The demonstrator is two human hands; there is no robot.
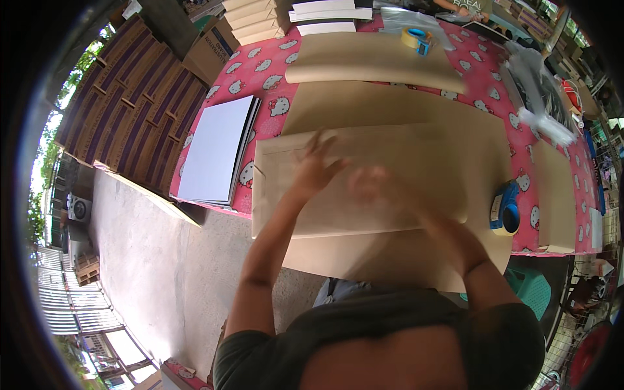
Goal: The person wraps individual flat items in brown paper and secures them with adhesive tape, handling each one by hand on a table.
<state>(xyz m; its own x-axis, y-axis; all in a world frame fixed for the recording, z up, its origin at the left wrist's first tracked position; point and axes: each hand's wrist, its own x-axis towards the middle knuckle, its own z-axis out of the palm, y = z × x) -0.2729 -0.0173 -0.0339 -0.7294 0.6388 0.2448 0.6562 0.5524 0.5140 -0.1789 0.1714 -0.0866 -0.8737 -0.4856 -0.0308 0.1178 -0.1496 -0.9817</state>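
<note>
A flat parcel in brown kraft paper (403, 153) lies before me, on top of a larger brown paper sheet (364, 257). Over the parcel's left half is my left hand (317, 166), its fingers spread and nothing in them. My right hand (374, 185) is just beside it, above the parcel's middle, smeared by motion so its fingers cannot be made out. Whether either hand touches the paper is unclear. A blue tape dispenser (505, 208) stands on the sheet's right edge.
White boards (214, 149) are stacked on the pink tablecloth at left. Toward the back are curled brown paper (377, 58) and a tape roll (411, 38). Rightward lie plastic bags (536, 88) and a wrapped brown parcel (552, 195). Cartons (140, 97) rise beyond the left edge. Another person's hand (463, 11) shows far back.
</note>
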